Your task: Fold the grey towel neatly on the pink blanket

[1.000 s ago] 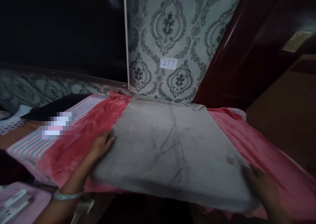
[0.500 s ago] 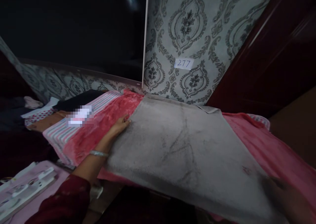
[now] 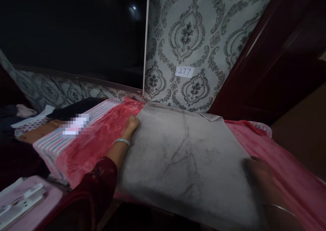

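One gray cloth lay across the red blanket. My left hand held one edge in its fingers. I couldn't tell if my blurry right hand, by the other edge, gripped.

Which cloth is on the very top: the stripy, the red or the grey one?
The grey cloth, between the left hand and the right hand. It lies over the red cloth; the striped cloth shows past the red one's edge.
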Tool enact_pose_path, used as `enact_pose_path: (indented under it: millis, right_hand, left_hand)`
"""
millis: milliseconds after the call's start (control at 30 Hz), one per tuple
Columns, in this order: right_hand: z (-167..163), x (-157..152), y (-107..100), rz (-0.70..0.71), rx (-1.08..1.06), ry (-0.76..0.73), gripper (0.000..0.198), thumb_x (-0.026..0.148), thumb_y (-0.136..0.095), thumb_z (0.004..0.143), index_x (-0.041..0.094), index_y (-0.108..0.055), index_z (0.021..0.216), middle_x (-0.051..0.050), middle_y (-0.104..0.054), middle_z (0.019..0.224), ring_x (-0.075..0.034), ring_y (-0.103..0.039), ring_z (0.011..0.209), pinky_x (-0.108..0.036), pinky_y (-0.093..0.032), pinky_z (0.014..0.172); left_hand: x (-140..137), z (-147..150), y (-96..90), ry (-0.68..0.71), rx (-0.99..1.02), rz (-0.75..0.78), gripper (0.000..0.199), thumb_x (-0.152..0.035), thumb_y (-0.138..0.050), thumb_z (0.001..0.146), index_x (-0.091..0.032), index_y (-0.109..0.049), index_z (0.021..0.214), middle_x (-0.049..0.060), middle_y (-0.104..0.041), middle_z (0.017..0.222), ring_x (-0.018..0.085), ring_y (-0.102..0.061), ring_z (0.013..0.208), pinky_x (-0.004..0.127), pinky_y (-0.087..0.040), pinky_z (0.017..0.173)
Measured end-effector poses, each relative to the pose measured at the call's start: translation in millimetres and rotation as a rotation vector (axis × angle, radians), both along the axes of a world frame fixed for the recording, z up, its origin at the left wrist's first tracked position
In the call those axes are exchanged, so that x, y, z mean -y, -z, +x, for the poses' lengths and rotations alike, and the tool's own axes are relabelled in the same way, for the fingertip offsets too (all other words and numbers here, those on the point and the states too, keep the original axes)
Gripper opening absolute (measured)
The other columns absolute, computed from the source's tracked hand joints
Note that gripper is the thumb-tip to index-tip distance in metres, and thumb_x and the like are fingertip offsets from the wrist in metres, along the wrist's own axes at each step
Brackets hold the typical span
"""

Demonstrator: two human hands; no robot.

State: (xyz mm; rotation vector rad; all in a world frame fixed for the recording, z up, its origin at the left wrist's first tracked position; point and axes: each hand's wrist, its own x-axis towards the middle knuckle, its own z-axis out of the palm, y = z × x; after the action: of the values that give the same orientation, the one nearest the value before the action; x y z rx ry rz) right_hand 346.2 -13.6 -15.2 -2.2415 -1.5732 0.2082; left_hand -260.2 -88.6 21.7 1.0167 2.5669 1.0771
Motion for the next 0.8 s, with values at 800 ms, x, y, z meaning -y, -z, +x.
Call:
enact_pose_path:
  millis: [800]
  right_hand:
    - [-28,-30,12,0.173,-0.150,0.207,0.055,0.036,-0.047,0.091,0.016,-0.060,0.140,-0.018,-0.070,0.116,-0.034,-0.064,0.107,-0.048,-0.051,0.094]
  left_hand:
    - [-4,-5,1.3,0.081,-0.233,-0.077,0.046,-0.024,-0.054,0.090,-0.017,-0.059,0.134,0.015,-0.074,0.106,0.031,-0.070,0.101,0.038,-0.054,0.085]
